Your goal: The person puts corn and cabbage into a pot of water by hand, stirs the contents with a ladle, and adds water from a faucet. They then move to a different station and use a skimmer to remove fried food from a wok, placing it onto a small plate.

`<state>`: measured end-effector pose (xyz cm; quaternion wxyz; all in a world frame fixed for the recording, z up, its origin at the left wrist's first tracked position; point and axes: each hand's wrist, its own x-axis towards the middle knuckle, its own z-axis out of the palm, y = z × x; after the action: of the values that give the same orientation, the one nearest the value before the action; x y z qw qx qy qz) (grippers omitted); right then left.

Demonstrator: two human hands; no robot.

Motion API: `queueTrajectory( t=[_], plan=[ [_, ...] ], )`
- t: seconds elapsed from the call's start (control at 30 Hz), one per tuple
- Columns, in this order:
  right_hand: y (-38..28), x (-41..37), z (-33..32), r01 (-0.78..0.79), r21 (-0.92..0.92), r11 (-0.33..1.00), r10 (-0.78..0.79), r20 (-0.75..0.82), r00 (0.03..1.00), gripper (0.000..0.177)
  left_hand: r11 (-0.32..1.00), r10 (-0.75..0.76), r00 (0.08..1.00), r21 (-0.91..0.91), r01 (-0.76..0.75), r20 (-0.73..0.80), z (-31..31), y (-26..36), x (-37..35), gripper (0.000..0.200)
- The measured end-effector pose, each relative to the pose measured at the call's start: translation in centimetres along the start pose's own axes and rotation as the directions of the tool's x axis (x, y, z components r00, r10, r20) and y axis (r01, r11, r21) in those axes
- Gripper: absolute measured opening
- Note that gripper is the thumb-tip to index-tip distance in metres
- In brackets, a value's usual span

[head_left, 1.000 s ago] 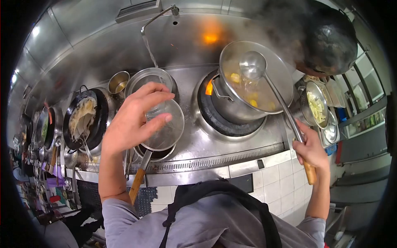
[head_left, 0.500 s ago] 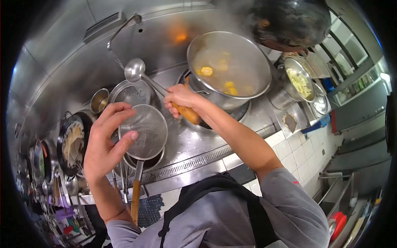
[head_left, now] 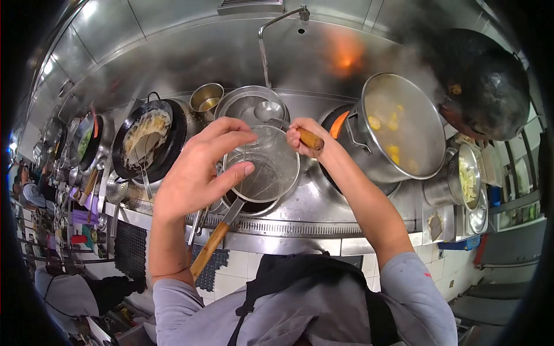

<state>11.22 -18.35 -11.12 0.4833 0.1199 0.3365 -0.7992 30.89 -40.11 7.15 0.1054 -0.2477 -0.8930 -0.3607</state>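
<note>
My right hand [head_left: 304, 137] is closed around the wooden handle of a metal ladle [head_left: 269, 111]. The ladle's bowl is over a steel basin [head_left: 249, 92] that stands under a running tap [head_left: 283, 19]. My left hand [head_left: 199, 167] hovers empty, fingers and thumb apart, at the left of a round fine-mesh strainer [head_left: 268, 167]. That strainer rests across a pot, its wooden handle [head_left: 209, 251] pointing toward me. To the right, a large steaming stockpot [head_left: 369, 124] holds yellow pieces in liquid; some look like corn.
Left of the basin are a small steel pot [head_left: 206, 99] and a black wok [head_left: 178, 130] with pale food and a skimmer. A large blackened wok [head_left: 485, 83] hangs at upper right. Flame shows under the stockpot. A colander [head_left: 468, 173] holds pale chopped food. Another person [head_left: 69, 294] is at lower left.
The view has swung left. My right hand has brought the ladle from beside the stockpot to the basin under the tap. My left hand stays open near the strainer.
</note>
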Motion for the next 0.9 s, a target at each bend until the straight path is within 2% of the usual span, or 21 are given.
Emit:
queueTrajectory(
  t=[0.23,0.27,0.33,0.47,0.63,0.77,0.9],
  plan=[
    [-0.3,-0.6,0.1,0.048,-0.062,0.997,-0.048,0.004,0.999,0.017,1.0,0.025,1.0,0.008,-0.025,0.012,0.3,0.7,1.3,0.038],
    [-0.4,-0.6,0.2,0.052,-0.076,0.996,-0.051,0.008,0.999,0.018,0.997,0.082,0.997,0.0,-0.082,-0.008,0.6,0.5,1.6,0.04],
    [-0.5,-0.9,0.8,0.1,-0.178,0.979,-0.109,-0.038,0.993,0.019,0.999,0.051,0.999,-0.007,-0.051,0.013,0.7,0.8,1.8,0.04],
    [-1.0,-0.5,0.3,0.053,-0.068,0.996,-0.054,-0.004,0.999,0.016,0.997,0.077,0.997,-0.011,-0.077,0.016,1.0,0.4,1.7,0.039],
    [-1.6,-1.0,0.8,0.019,-0.084,0.996,-0.02,-0.011,1.0,0.016,0.998,0.062,0.998,0.005,-0.062,0.025,0.8,0.4,1.7,0.038],
    [-1.8,-1.0,1.1,0.006,-0.074,0.997,-0.008,-0.023,1.0,0.015,0.994,0.106,0.994,0.014,-0.106,0.013,0.8,-0.1,1.6,0.038],
    [-1.5,-1.4,1.4,0.022,-0.116,0.993,-0.027,-0.042,0.999,0.02,0.999,0.049,0.999,-0.016,-0.049,0.018,0.9,0.2,1.5,0.04]
  ],
)
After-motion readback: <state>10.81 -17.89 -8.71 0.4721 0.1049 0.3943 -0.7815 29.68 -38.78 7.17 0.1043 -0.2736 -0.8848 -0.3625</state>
